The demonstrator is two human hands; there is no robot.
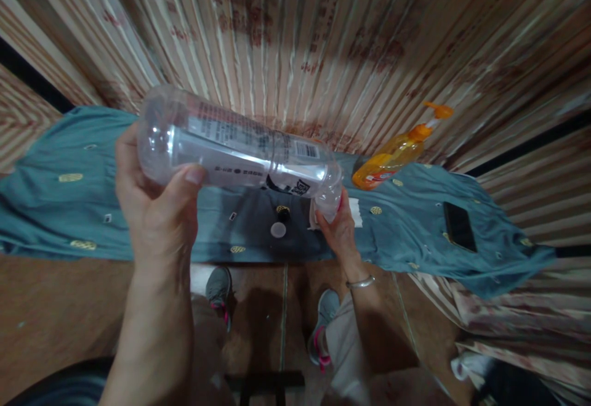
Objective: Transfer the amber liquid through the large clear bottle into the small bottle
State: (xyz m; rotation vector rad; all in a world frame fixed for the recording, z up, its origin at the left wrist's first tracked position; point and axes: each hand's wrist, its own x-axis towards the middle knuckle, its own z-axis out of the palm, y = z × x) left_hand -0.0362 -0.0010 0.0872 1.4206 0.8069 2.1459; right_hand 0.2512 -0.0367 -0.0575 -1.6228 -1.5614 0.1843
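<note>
My left hand (161,190) is wrapped round the base of a large clear plastic bottle (221,147) with a silvery printed label. The bottle lies nearly level above the cloth, its narrow end dipping to the right. There my right hand (339,224) grips a small clear plastic container (329,201) against the bottle's mouth. A bit of pink shows by the fingers; how the two pieces meet is hidden. Below the bottle, a translucent white disc (278,230) and a small black piece (284,215) rest on the cloth. Behind my right hand lies white tissue (355,212).
An orange pump bottle (390,158) stands right of my right hand, toward the back. Farther right lies a black phone (459,227). A green patterned cloth (92,209) covers the narrow table; a striped curtain (277,36) hangs behind it.
</note>
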